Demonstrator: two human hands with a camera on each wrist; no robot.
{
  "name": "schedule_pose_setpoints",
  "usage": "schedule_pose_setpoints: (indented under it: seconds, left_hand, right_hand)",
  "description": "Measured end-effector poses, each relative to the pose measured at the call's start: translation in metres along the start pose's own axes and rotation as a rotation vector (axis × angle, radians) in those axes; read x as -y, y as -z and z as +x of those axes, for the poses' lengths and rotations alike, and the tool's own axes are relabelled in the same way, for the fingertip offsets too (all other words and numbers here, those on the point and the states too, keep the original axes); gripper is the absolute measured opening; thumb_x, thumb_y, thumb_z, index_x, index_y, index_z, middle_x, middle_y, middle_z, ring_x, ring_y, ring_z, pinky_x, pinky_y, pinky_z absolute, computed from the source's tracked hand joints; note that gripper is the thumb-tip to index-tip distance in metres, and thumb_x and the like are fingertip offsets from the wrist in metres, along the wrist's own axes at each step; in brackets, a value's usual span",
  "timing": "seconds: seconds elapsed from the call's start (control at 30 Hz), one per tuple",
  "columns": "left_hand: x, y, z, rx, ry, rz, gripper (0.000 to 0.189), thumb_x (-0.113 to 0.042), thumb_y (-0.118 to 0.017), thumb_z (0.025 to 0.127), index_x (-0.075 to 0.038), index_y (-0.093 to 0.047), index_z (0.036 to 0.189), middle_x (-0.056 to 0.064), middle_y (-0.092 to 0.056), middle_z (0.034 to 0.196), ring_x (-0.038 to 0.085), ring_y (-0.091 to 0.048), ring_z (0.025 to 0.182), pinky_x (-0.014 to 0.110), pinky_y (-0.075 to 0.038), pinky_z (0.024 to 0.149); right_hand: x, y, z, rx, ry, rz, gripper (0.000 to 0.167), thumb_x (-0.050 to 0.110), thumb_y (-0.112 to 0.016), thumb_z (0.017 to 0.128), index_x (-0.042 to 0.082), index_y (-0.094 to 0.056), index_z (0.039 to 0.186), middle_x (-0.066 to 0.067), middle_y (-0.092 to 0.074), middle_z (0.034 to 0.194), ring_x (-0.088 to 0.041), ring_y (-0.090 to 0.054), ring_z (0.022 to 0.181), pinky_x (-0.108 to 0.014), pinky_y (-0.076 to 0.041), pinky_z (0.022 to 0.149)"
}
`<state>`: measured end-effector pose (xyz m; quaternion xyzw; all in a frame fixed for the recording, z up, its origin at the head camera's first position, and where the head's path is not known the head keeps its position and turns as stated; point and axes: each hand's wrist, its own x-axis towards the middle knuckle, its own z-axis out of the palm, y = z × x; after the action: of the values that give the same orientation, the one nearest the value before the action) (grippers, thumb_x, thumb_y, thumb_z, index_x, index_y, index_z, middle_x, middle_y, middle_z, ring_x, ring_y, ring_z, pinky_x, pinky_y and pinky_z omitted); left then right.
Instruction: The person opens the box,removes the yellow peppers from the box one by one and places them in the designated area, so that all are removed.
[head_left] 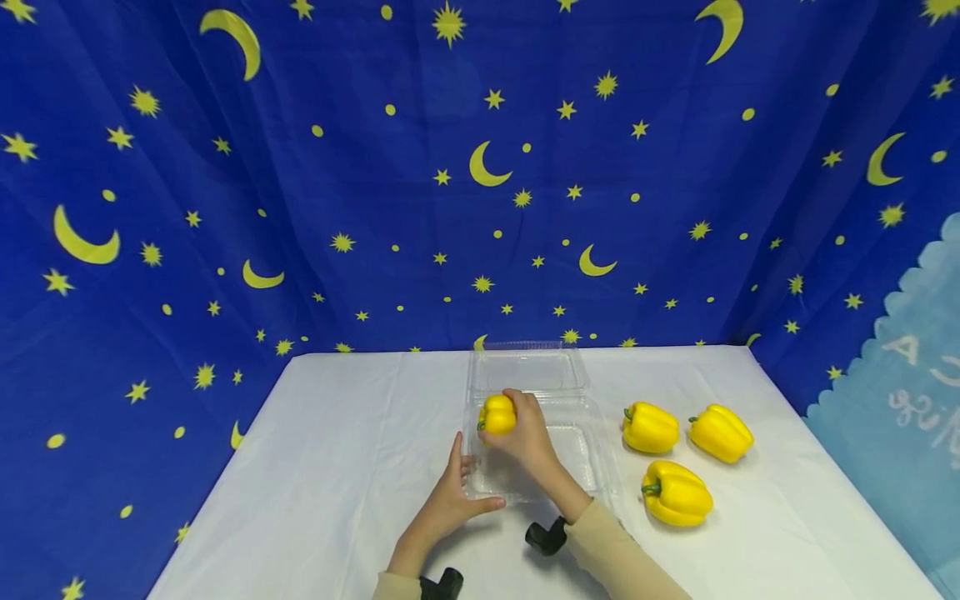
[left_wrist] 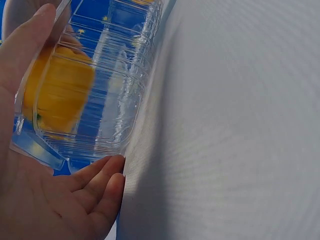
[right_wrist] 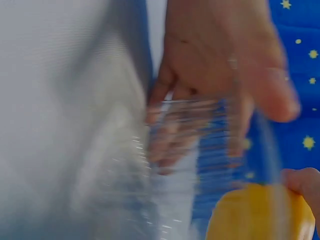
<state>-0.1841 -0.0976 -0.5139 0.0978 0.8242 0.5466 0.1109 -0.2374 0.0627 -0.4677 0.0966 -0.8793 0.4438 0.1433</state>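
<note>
A yellow bell pepper (head_left: pixel 497 414) is gripped in my right hand (head_left: pixel 528 435), over the left part of a clear plastic clamshell box (head_left: pixel 581 454). Its lid (head_left: pixel 528 371) lies folded back on the far side. My left hand (head_left: pixel 448 502) is at the box's near left corner, thumb along the front edge and fingers by the left wall. In the left wrist view the pepper (left_wrist: pixel 65 92) shows through the transparent wall (left_wrist: pixel 117 80), and the left fingers (left_wrist: pixel 102 187) look relaxed. The right wrist view is blurred; part of the pepper (right_wrist: pixel 245 217) appears at its bottom.
On the white table (head_left: pixel 360 433), right of the box, lie three more yellow bell peppers: one near the box (head_left: pixel 651 428), one farther right (head_left: pixel 722 433), one closer to me (head_left: pixel 677 494). A blue curtain (head_left: pixel 420 208) with moons and stars stands behind.
</note>
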Motion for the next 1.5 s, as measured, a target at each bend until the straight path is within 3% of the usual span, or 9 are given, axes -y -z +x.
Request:
schedule_pose_setpoints:
  seconds: [0.6, 1.5]
  left_hand:
    - [0.001, -0.002, 0.003, -0.012, 0.017, 0.008, 0.126, -0.041, -0.083, 0.070, -0.011, 0.007, 0.153, 0.027, -0.035, 0.146, 0.043, -0.039, 0.132, 0.059, -0.038, 0.105]
    - [0.006, -0.004, 0.003, -0.028, -0.009, -0.001, 0.126, -0.035, -0.084, 0.069, -0.010, 0.006, 0.153, 0.029, -0.035, 0.145, 0.047, -0.039, 0.131, 0.060, -0.037, 0.106]
  right_hand:
    - [0.024, 0.060, -0.001, -0.035, -0.045, 0.006, 0.076, 0.020, -0.084, 0.068, 0.000, -0.049, 0.132, -0.021, -0.053, 0.119, -0.031, -0.057, 0.101, -0.044, -0.055, 0.083]
    - [-0.011, 0.129, -0.006, -0.075, -0.207, -0.086, 0.080, 0.021, -0.080, 0.073, 0.001, -0.040, 0.139, -0.025, -0.045, 0.132, -0.038, -0.050, 0.114, -0.053, -0.047, 0.096]
